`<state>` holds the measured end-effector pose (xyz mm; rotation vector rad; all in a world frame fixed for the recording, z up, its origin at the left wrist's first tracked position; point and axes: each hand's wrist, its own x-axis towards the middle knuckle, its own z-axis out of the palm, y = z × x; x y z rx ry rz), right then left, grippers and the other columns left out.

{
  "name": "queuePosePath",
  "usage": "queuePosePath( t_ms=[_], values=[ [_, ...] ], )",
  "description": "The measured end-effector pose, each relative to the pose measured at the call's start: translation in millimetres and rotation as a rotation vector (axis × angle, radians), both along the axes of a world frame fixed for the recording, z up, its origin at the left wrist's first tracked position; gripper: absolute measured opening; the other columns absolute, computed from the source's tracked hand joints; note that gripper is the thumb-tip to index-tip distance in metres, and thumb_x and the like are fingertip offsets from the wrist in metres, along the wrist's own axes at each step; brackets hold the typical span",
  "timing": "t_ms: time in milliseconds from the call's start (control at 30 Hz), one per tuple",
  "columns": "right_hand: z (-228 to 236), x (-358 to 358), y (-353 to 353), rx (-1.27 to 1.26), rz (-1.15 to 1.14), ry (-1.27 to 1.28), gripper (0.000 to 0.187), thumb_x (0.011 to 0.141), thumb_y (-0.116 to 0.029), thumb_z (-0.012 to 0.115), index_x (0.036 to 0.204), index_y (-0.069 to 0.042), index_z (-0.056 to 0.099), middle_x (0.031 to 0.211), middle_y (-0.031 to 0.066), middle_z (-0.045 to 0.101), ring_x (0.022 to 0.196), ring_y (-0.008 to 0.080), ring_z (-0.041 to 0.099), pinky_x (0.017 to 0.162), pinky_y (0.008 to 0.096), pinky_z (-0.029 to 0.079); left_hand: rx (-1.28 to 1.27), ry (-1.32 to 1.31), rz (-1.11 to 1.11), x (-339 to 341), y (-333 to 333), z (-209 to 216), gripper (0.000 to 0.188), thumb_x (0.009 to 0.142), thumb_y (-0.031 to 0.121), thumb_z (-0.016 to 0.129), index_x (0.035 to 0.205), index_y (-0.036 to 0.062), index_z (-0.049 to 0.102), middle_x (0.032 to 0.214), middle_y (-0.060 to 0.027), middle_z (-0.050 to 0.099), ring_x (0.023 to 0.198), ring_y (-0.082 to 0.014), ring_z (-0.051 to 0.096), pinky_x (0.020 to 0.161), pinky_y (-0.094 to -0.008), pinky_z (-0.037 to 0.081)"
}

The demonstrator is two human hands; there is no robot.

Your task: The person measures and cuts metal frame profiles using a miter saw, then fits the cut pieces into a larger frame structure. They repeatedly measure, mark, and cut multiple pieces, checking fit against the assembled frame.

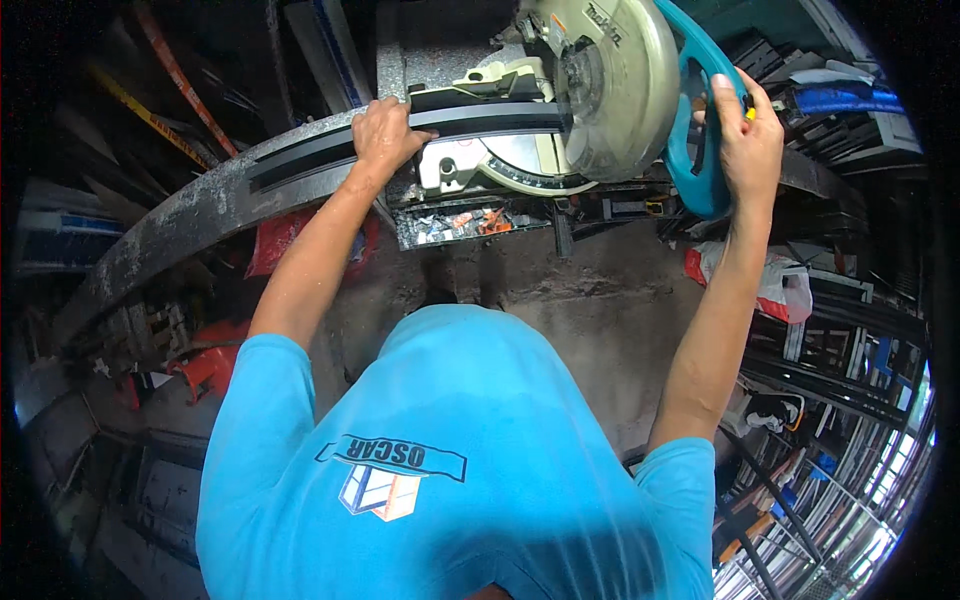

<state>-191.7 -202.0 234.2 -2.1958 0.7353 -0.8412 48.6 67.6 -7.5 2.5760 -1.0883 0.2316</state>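
Note:
A miter saw with a cream blade guard (635, 85) stands at the far side, right of the middle. My right hand (752, 145) is closed round its teal handle (706, 192), thumb on the near side of the loop. Across the saw's cream base (455, 165) lies a long dark grey metal profile (490, 119), running left along the bench. My left hand (384, 136) grips this profile left of the saw, thumb pointing toward the blade. The profile's right end is hidden behind the guard, and I cannot tell whether the blade touches it.
A long grey support beam (190, 220) extends left from the saw. Below the saw, a tray (450, 228) holds small scraps. Red and white bags (790, 285) lie on the right, near stacked metal profiles (840, 350). Something orange-red (208, 370) is on the floor at left.

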Motion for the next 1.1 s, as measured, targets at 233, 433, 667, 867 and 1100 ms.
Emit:
queuePosePath(
  t_ms=[233,433,667,867,1100],
  values=[
    [7.8,-13.4,0.8,0.536,0.087,-0.079,0.052,0.102,-0.044,0.045,0.12,0.002,0.061,0.099,0.0146,0.071,0.076,0.0181,0.069,0.069,0.0296,0.056,0.028,0.038,0.089,-7.9,-6.8,13.0,0.069,0.061,0.049,0.085,0.115,0.0113,0.065,0.107,-0.0096,0.064,0.103,-0.0311,0.059,0.09,-0.0496,0.04],
    [30.3,-3.1,-15.9,0.635,0.076,0.114,0.051,0.1,-0.047,0.048,0.097,0.0,0.068,0.077,0.0106,0.069,0.065,0.0158,0.065,0.062,0.0279,0.053,0.083,0.159,0.089,-7.2,-7.2,14.9,0.063,0.063,0.048,0.084,0.112,0.0126,0.066,0.107,-0.007,0.069,0.103,-0.0284,0.061,0.088,-0.0488,0.039],
    [22.7,5.2,-10.8,0.502,0.059,0.022,0.05,0.099,-0.05,0.051,0.086,-0.005,0.069,0.068,0.005,0.066,0.057,0.0115,0.062,0.054,0.0261,0.049,0.012,0.113,0.088,-5.7,-3.8,6.1,0.053,0.064,0.044,0.085,0.101,0.0114,0.065,0.097,-0.0063,0.07,0.099,-0.0279,0.061,0.083,-0.0466,0.039],
    [27.7,6.7,-7.9,0.478,0.052,0.056,0.05,0.098,-0.051,0.052,0.086,-0.005,0.067,0.067,0.004,0.064,0.056,0.0107,0.06,0.053,0.0251,0.049,0.068,0.16,0.094,-8.1,-5.1,17.3,0.052,0.065,0.044,0.085,0.1,0.0109,0.065,0.101,-0.0042,0.069,0.099,-0.0279,0.061,0.083,-0.0465,0.04],
    [7.7,-4.4,-2.5,0.457,0.046,-0.008,0.047,0.1,-0.047,0.05,0.092,-0.004,0.066,0.076,0.0056,0.066,0.06,0.0105,0.061,0.054,0.0247,0.049,0.06,0.149,0.083,-5.0,-4.0,11.4,0.059,0.062,0.048,0.085,0.106,0.0122,0.066,0.102,-0.0088,0.07,0.101,-0.029,0.061,0.083,-0.0473,0.039]
  ],
)
